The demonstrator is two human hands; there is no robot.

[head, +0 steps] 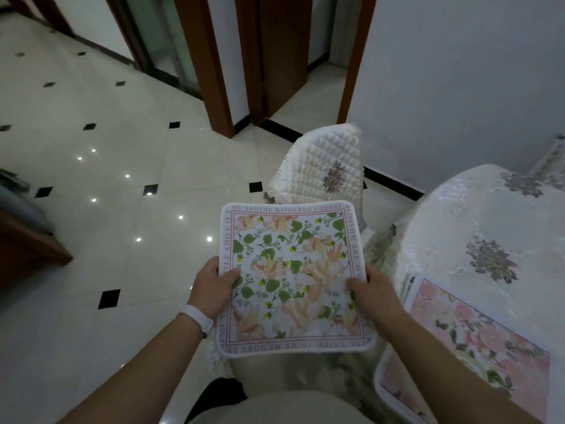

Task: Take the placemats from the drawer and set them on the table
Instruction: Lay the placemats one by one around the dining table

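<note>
While the green mat (293, 280) was pinched at both sides by the left hand (214, 289) and right hand (376, 292), off the left edge of the table (489, 209), a level carry past the pink mat (470, 341) was advised.

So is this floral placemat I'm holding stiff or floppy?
Probably fairly stiff: the floral placemat spans flat though the left hand and right hand hold only its side edges. Likely light, as edge pinches alone carry it.
</note>
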